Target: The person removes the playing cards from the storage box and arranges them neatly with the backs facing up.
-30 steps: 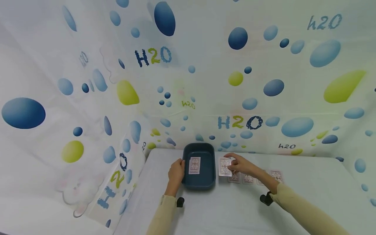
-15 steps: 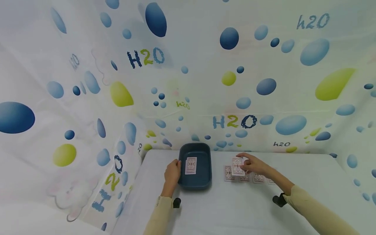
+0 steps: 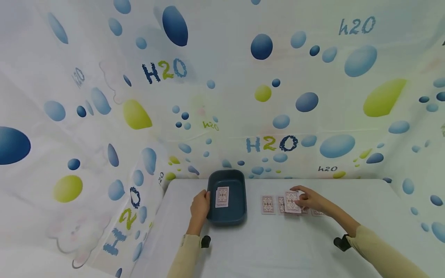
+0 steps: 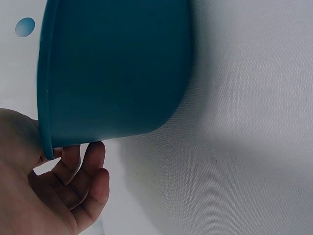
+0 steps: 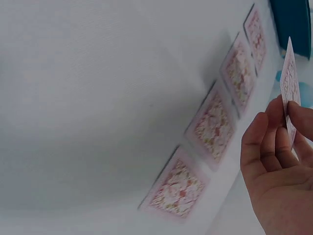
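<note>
My left hand [image 3: 200, 207] grips the left side of a dark blue-green plastic basin [image 3: 240, 216]. In the left wrist view its curled fingers [image 4: 93, 191] lie against the outer wall beneath the rim. Inside the basin, overlapping playing cards [image 3: 222, 197] lie back side up. My right hand [image 3: 310, 200] pinches one playing card [image 3: 291, 201] between thumb and fingers, above a row on the table. The right wrist view shows that card [image 5: 290, 85] nearly edge-on, apart from the row. Several cards make up the row, the leftmost card [image 3: 267, 204] standing out fully; the held card and hand partly cover others.
A white cloth covers the table [image 3: 264, 247]. Behind it and at the left hangs a white curtain [image 3: 226, 100] printed with blue and green drops. A dark wrist device [image 3: 342, 243] sits at the right wrist, and another dark device [image 3: 206, 241] at the left.
My right hand has carried the pinched card rightward along the row, uncovering the leftmost card. The left hand keeps its grip on the basin. The head view has turned slightly right.
</note>
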The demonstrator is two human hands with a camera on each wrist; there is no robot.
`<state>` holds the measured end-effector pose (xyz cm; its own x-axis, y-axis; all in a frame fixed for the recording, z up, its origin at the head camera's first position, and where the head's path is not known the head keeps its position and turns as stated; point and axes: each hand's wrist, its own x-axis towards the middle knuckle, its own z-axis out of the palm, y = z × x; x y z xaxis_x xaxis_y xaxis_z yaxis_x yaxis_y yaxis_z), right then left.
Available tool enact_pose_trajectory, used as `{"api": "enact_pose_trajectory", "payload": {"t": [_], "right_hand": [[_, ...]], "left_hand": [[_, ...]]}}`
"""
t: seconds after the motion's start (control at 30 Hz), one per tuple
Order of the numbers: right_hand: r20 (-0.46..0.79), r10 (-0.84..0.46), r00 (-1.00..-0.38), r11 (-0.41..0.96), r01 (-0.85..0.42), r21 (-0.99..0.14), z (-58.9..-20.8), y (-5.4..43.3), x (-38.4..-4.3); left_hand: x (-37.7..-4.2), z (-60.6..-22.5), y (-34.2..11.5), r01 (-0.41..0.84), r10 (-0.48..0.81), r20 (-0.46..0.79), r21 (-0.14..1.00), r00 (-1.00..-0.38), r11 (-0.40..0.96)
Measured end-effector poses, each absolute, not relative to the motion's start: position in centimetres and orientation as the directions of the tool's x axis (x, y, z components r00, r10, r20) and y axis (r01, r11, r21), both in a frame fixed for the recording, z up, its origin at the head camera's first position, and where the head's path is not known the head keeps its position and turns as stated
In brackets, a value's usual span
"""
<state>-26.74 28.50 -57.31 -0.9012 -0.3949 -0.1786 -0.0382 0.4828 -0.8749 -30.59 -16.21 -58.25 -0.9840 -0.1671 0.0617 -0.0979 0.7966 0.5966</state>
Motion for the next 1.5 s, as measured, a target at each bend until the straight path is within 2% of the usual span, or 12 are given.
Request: {"api": "enact_pose_trajectory", "payload": {"t": [0.23, 1.0, 1.3, 1.5], "right_hand": [[-0.226, -0.320, -0.920, 0.519, 0.029, -0.855, -57.9, 30.8, -25.6], [-0.275, -0.240, -0.931, 0.610, 0.075, -0.789, -58.6, 39.5, -23.4], [-0.297, -0.262, -0.918, 0.648, 0.061, -0.759, -58.8, 41.9, -23.9], [-0.279, -0.225, -0.934, 0.684, 0.053, -0.728, -59.7, 42.1, -24.4]], "left_hand": [[-30.4, -58.2, -16.2, -0.080, -0.155, 0.078, 0.590, -0.985, 0.804], [-30.8, -58.6, -16.0, -0.091, -0.168, 0.084, 0.568, -0.982, 0.818], [-30.9, -58.8, -16.1, -0.100, -0.166, 0.063, 0.576, -0.984, 0.811], [-30.9, -58.6, -16.1, -0.092, -0.160, 0.069, 0.577, -0.985, 0.812]]}}
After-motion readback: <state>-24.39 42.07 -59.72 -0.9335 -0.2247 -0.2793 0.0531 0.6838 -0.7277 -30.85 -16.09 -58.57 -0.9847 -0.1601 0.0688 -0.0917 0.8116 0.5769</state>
